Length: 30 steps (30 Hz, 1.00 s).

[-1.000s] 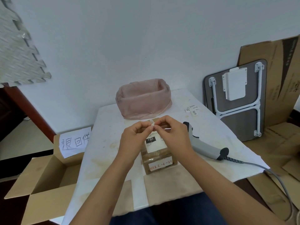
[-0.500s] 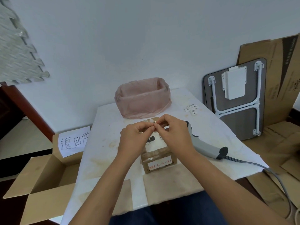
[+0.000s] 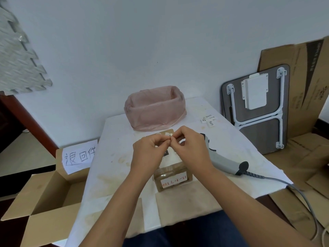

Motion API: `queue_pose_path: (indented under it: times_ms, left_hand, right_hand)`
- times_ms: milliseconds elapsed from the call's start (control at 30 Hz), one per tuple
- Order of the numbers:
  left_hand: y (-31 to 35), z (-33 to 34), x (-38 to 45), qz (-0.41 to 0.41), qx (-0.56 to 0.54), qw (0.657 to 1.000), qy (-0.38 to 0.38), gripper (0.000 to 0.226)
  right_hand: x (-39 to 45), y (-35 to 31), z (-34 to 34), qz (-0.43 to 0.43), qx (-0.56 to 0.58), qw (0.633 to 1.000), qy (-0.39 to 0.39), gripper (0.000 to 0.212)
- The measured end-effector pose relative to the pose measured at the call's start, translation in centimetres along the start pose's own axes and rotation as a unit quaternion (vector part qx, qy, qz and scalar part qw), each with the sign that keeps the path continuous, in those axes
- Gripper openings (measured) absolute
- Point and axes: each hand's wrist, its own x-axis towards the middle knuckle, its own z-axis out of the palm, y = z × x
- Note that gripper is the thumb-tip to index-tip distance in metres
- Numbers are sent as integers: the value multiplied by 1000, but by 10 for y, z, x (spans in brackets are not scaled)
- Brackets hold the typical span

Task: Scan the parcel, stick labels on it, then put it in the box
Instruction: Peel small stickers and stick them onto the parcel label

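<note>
A small brown cardboard parcel (image 3: 173, 177) with a white label on its front stands on the white table (image 3: 114, 157). My left hand (image 3: 149, 154) and my right hand (image 3: 192, 148) meet just above the parcel's top, fingertips pinched together on a small white label (image 3: 168, 134). The hands hide most of the parcel's top. A grey barcode scanner (image 3: 224, 161) lies to the right of the parcel. An open cardboard box (image 3: 44, 198) with a handwritten paper sign stands on the floor at the left.
A basket lined with a pink bag (image 3: 154, 109) sits at the back of the table. Loose small labels (image 3: 208, 120) lie at the back right. The scanner cable (image 3: 300, 196) runs off the right edge. A folded table (image 3: 256, 111) and flat cardboard lean at the right.
Both hands stay pinched together on the small label above the parcel, having shifted slightly lower and closer together. The parcel and scanner have not moved.
</note>
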Motion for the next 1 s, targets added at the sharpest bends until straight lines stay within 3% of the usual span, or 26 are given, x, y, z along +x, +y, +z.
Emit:
queue_pose_path:
  times_ms: [300,1000]
  left_hand:
    - [1,2,0,24,46,999,10,12]
    - [-3,-4,2,-33,-7,999,2,8]
  right_hand:
    - [-1,0,-1,5,-2,1000,-7,6]
    - [-3,5,3,-30,53,998,-7,6]
